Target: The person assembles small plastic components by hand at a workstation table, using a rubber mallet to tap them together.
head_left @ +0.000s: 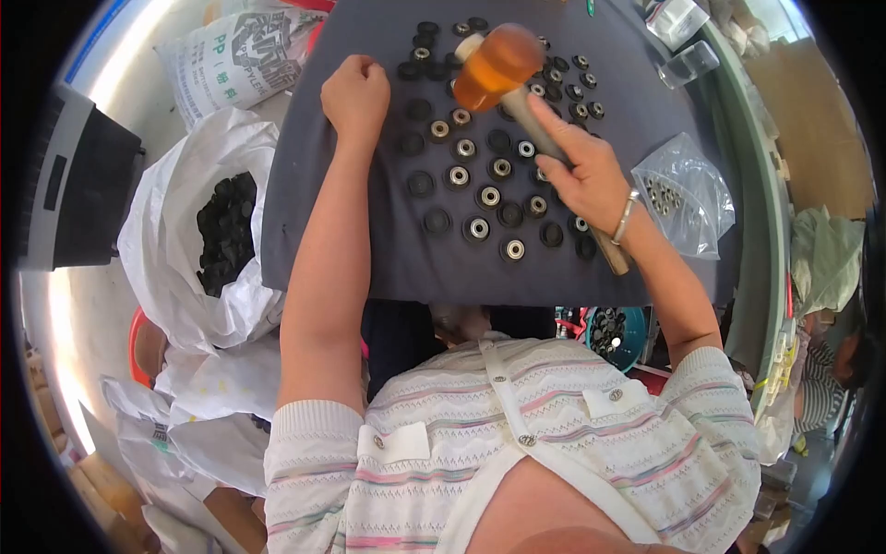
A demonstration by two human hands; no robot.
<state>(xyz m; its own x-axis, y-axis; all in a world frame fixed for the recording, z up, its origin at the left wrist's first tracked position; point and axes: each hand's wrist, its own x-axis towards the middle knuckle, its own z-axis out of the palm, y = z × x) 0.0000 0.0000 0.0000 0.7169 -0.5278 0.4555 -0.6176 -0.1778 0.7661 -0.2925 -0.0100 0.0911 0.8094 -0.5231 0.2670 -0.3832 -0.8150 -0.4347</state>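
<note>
My right hand (586, 166) grips the wooden handle of a mallet (503, 66) with an amber, see-through head, slightly blurred. The head is over the far middle of a dark cloth-covered table (318, 249), hiding some of the parts there. Under and around it lie several black round parts (422, 184), many with a shiny metal bearing (459, 175) in the centre; those at the left have none. My left hand (357, 97) is closed in a fist on the cloth, left of the rows. Nothing shows in its curled fingers.
A clear plastic bag (706, 198) with small metal rings lies at the table's right. Beyond it is a clear cup (688, 65). Left of the table stands a white sack (157, 208) of black parts. Below the front edge sits a teal basket (635, 346) of parts.
</note>
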